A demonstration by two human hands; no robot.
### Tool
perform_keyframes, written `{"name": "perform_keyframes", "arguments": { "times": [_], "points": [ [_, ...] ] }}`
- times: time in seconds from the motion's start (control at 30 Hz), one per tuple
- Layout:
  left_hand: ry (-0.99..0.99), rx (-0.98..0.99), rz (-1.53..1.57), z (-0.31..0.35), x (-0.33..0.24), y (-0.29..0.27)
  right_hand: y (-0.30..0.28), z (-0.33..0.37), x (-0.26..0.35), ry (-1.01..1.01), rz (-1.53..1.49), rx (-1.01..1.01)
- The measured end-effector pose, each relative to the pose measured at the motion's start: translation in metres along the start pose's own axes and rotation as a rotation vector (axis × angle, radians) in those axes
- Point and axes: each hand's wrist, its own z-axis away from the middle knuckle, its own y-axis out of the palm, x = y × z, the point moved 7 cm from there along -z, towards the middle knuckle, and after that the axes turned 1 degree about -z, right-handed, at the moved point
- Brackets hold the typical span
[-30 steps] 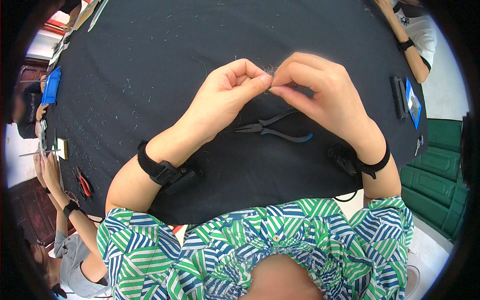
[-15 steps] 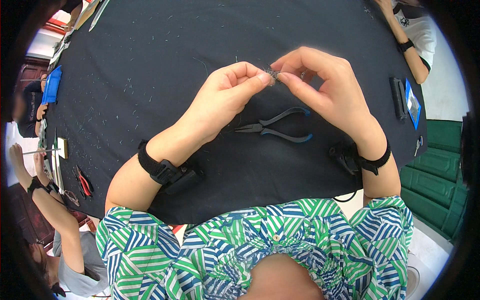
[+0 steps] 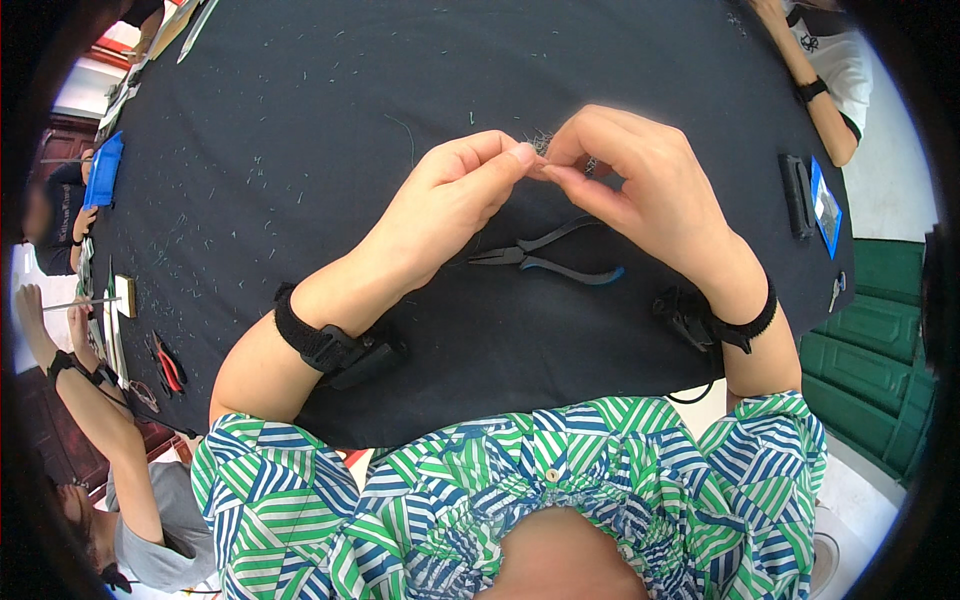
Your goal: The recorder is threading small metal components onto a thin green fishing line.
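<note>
Wiry tangle point(image 3: 542, 143), small, grey, bristly with fine loose ends, partly hidden, pinched by the fingers of left hand point(image 3: 450, 190) and right hand point(image 3: 650, 175), thumb and forefinger of each pressed close, above black surface point(image 3: 500, 350), well in from its near edge

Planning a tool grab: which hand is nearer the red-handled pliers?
Left. The left hand is ahead and right of the red-handled pliers; the right hand is farther right.
</note>
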Motion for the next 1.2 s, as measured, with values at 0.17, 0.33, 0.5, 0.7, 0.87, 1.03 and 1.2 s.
{"name": "perform_keyframes", "arguments": {
  "times": [0.17,0.33,0.5,0.7,0.87,1.03,1.2],
  "points": [
    [0.107,0.0,-0.139,-0.001,-0.005,0.001,-0.002,-0.002,0.004,-0.036,0.042,0.005],
    [0.151,-0.027,-0.128,-0.001,-0.007,0.0,-0.007,-0.003,0.005,-0.015,-0.053,-0.011],
    [0.14,-0.01,-0.119,0.0,-0.008,0.0,-0.005,-0.002,0.004,-0.003,-0.083,-0.016],
    [0.151,-0.038,-0.138,0.0,-0.01,-0.001,-0.004,0.0,-0.002,0.053,-0.12,-0.003],
    [0.154,-0.042,-0.097,0.0,-0.009,0.0,-0.009,-0.002,0.004,-0.002,-0.066,-0.041],
    [0.168,-0.031,-0.109,0.001,-0.01,0.002,-0.002,-0.001,0.002,0.107,-0.144,0.006],
    [0.161,-0.03,-0.118,0.001,-0.009,0.002,-0.001,-0.001,-0.001,0.152,-0.194,0.024]
  ]
}}
